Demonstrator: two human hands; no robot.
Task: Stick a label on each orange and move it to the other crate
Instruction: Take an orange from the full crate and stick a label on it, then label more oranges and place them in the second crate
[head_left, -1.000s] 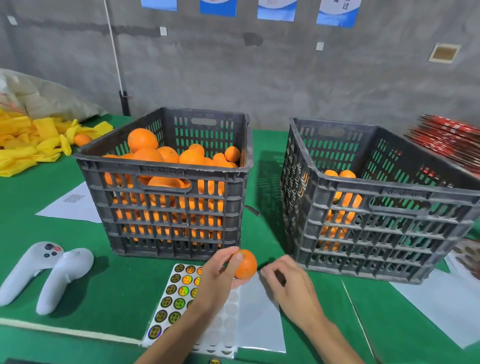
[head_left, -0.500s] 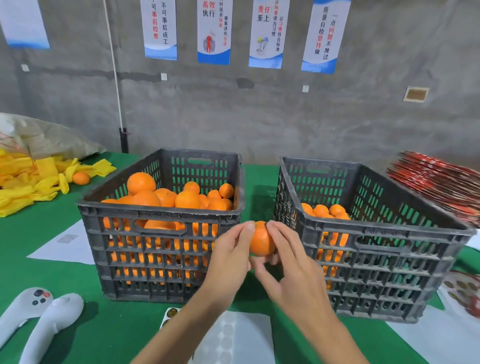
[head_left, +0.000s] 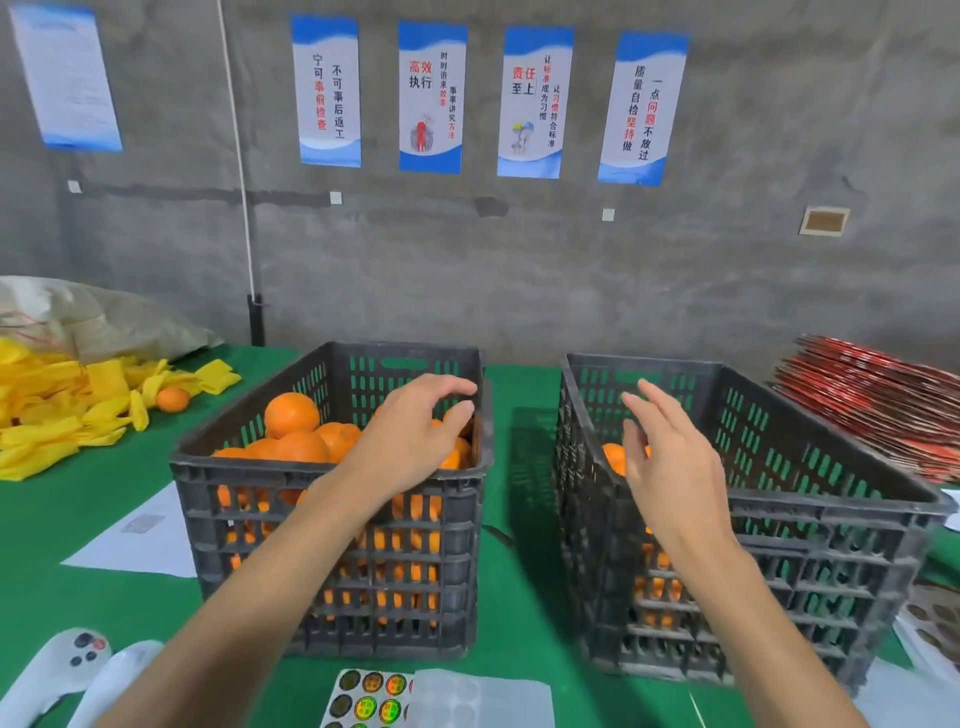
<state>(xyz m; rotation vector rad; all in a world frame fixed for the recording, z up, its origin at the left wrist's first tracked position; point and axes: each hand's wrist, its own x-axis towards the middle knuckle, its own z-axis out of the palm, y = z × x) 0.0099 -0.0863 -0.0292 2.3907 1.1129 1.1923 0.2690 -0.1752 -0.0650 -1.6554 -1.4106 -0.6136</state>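
The left hand (head_left: 410, 441) reached over the left crate (head_left: 332, 551), fingers curled above the oranges (head_left: 296, 431) piled inside; whether it grasped 1 could not be told. The right hand (head_left: 675, 467) hovered over the near-left corner of the right crate (head_left: 810, 561), fingers spread and released, holding nothing. A few oranges (head_left: 614, 457) lay in that crate. The label sheet (head_left: 371, 699) lay at the near edge of the green bench (head_left: 524, 597), in front of the left crate.
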